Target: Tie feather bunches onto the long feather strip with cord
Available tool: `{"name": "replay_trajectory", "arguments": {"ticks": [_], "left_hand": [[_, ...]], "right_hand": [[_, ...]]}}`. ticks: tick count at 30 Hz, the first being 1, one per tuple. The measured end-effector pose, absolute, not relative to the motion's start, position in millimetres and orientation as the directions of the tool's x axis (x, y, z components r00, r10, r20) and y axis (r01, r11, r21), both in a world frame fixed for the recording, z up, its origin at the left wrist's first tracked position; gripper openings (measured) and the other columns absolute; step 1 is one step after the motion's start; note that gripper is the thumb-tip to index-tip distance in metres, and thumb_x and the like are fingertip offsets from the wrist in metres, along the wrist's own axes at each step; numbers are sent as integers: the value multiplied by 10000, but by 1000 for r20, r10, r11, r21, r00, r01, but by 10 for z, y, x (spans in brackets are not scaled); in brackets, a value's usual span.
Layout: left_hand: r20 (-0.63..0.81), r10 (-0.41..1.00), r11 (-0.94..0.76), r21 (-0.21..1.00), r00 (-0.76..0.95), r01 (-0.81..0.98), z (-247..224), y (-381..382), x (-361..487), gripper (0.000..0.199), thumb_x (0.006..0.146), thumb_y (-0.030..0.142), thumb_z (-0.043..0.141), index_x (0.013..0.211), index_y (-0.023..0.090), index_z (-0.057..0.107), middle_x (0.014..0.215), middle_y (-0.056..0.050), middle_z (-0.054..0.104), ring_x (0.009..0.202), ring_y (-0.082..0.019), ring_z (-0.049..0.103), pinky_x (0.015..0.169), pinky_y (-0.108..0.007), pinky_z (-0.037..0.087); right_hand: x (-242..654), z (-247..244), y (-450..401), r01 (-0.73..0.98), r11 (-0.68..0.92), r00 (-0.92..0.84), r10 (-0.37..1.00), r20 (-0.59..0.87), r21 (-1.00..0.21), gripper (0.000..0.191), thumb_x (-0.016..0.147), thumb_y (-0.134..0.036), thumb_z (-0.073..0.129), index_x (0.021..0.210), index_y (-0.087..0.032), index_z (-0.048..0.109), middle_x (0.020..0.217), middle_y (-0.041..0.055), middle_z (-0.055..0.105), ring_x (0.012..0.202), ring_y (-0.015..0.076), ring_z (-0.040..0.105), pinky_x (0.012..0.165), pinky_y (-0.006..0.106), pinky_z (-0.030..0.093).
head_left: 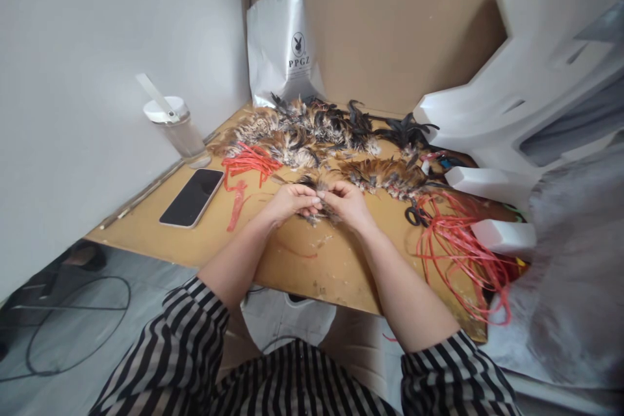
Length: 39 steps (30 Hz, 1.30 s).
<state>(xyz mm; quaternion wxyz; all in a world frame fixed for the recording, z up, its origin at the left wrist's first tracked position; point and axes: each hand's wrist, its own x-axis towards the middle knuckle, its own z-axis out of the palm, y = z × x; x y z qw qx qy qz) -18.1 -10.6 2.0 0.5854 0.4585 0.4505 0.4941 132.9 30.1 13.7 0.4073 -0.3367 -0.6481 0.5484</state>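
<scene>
My left hand (293, 201) and my right hand (347, 203) meet over the near middle of the table, thumbs and fingertips pinched together. A small bunch of feathers (308, 180) is between them, its dark and brown tips showing beyond the fingers. The exact spot each fingertip grips is hidden. Just past my hands lie brown feather bundles (385, 175), and farther back a larger mixed pile of feathers (292, 123). Short red plastic strips (251, 161) lie beyond my left hand, with one loose strip (236, 207) nearer to me.
A phone (192, 198) and a lidded cup (173, 123) are at the left. A silver bag (283, 45) stands at the back. Black-handled scissors (416, 214) and tangled red plastic strips (453, 253) lie at the right, beside white foam pieces (504, 235).
</scene>
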Motion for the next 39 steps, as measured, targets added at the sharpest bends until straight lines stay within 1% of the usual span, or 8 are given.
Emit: {"name": "replay_trajectory", "arguments": {"ticks": [5,9,13,18,23,31,35,39], "left_hand": [[-37,995,49,990,88,-134,44,-106,-227,240,621,293,692,749,102,622,703,-78,663,557,-105,598,486,-177,437],[-30,999,19,974,-43,-227,47,-71,-286,247,614,293,695,753,104,617,715,-71,663,563,-91,593,495,-166,431],[-48,991,11,957,-123,-289,42,-41,-309,240,604,275,701,744,106,605,702,-56,658,548,-73,581,474,-148,407],[-57,988,8,947,-144,-322,39,-33,-313,220,608,249,697,744,105,600,699,-48,656,547,-69,580,465,-142,401],[-68,986,10,937,-154,-349,46,-32,-314,219,602,235,700,744,106,596,703,-51,657,544,-70,581,455,-141,394],[-60,987,-1,925,-149,-379,48,-34,-309,236,603,261,704,753,108,604,712,-48,655,541,-65,580,452,-136,398],[-52,988,-8,921,-142,-390,36,-33,-315,238,609,263,701,760,106,605,726,-50,655,544,-62,578,455,-133,397],[-73,988,12,911,-133,-412,27,-26,-325,230,619,261,695,765,108,604,730,-46,653,543,-57,575,458,-128,400]], "right_hand": [[1341,158,308,30,146,-430,895,120,-989,232,624,-377,640,667,-155,591,554,-21,559,478,85,442,490,216,349],[1382,146,312,193,246,-444,885,139,-950,204,645,-357,611,653,-153,605,564,-7,568,490,92,442,498,218,345],[1438,111,265,420,449,-639,763,94,-789,156,645,-319,604,628,-164,615,561,-12,567,511,98,454,495,208,315],[1390,68,174,598,590,-652,752,99,-543,118,612,-296,645,593,-193,590,532,-1,545,470,105,424,466,222,262],[1369,117,159,646,596,-619,775,131,-476,128,684,-195,542,562,-190,582,528,22,553,464,114,429,480,235,264],[1474,155,234,651,551,-566,811,151,-522,92,701,-236,523,714,-181,597,602,10,581,527,114,460,492,213,273],[1428,156,198,656,589,-582,793,181,-471,117,686,-195,530,786,-183,589,675,25,602,577,126,487,529,215,297],[1375,162,176,649,639,-611,761,218,-413,106,731,-198,484,738,-186,589,749,43,611,655,138,519,597,222,323]]}}
